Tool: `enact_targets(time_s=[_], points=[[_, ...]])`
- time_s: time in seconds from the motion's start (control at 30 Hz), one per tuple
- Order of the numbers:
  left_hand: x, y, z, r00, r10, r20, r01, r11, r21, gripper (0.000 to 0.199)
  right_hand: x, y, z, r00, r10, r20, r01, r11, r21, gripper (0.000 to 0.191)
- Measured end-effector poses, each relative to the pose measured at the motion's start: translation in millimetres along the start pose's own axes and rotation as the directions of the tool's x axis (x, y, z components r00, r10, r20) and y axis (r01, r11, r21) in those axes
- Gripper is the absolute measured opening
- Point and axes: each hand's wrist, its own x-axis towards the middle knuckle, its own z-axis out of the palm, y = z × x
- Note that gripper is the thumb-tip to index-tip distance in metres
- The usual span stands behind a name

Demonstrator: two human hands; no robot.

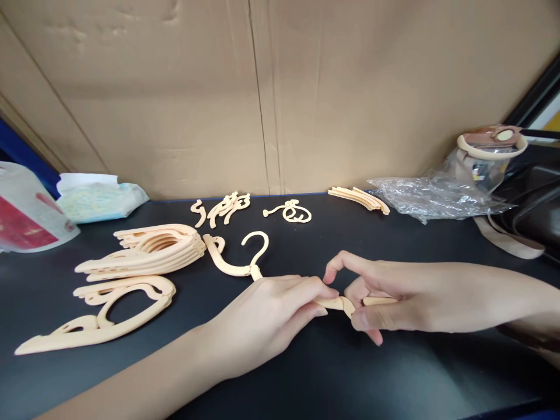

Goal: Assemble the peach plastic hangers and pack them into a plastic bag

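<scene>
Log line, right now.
left hand: pinching pale jointed piece; right hand: on its other end; hooked hanger: partly under left hand; stacked hangers: left side

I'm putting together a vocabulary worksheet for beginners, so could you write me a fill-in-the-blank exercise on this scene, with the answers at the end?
1. The hanger held by the left hand and right hand has its open hook nearer the ____ hand.
2. The tabletop is ____ in colour.
3. The tall panel behind it is made of brown ____.
4. The crumpled clear plastic lies to the ____ of the thin curved strips.

Missing words: left; black; cardboard; right.
</scene>
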Motion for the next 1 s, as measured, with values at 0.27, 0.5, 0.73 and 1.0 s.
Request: enact_targets(time_s=[0.27,0.5,0.73,1.0], points=[[0,1,-0.9,0.999,-0.039,0.009,0.039,0.999,0.001,0.022,0,-1,5,0.997,0.019,-0.075,-0.027,0.995,-0.095,0.054],[-1,6,0.3,0.999,-0.027,0.032,0.026,0.999,0.030,0.022,5,17,-7,0.964,-0.167,-0.207,0.104,0.953,-0.285,0.048],[-2,8,-0.4,0.999,-0.009,0.031,0.009,1.000,0.001,0.022,13,33,-19,0.901,-0.282,-0.330,0.106,0.880,-0.462,0.062],[3,6,-0.2,0.980,-0.166,-0.113,0.162,0.986,-0.039,0.015,5,23,-23,0.970,-0.088,-0.226,0.081,0.996,-0.041,0.051]])
